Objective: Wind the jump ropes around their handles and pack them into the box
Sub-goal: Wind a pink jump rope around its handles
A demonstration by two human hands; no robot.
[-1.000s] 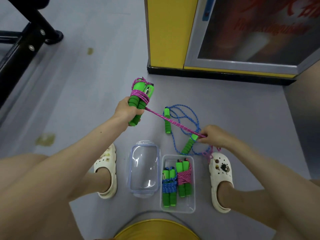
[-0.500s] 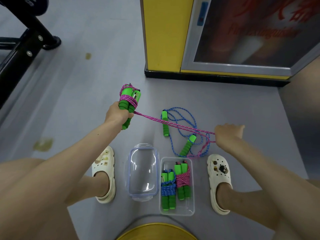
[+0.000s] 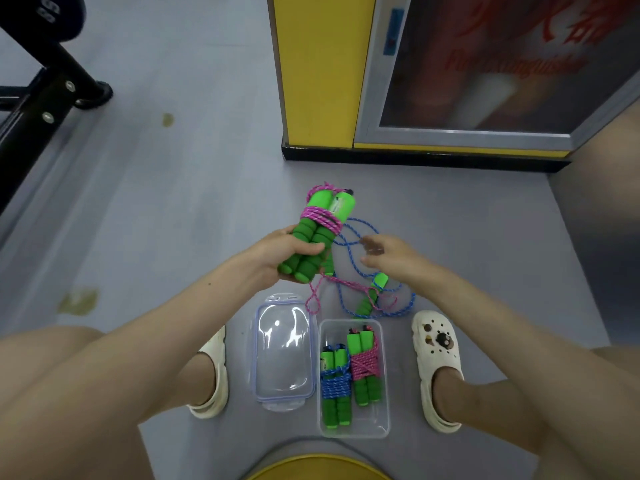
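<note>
My left hand (image 3: 291, 252) grips the two green foam handles of the pink jump rope (image 3: 320, 216), held upright above the floor with several turns wound round their upper half. The rope's loose tail (image 3: 313, 299) hangs slack down to the floor. My right hand (image 3: 384, 252) hovers just right of the handles, blurred, fingers loosely spread, with nothing visibly in it. A blue jump rope (image 3: 367, 303) lies unwound on the floor beneath it. The clear box (image 3: 353, 433) between my feet holds a wound blue rope (image 3: 334, 386) and a wound pink rope (image 3: 363, 365).
The box's clear lid (image 3: 282, 351) lies to the left of the box. A yellow cabinet (image 3: 322, 81) with a glass door stands ahead, and a black metal frame (image 3: 34, 98) is at the far left. White clogs (image 3: 438, 355) flank the box, and a yellow seat edge (image 3: 318, 469) lies below.
My right hand let the taut pink rope go slack and swung left toward the handles. My left hand brought the handles right, toward the middle.
</note>
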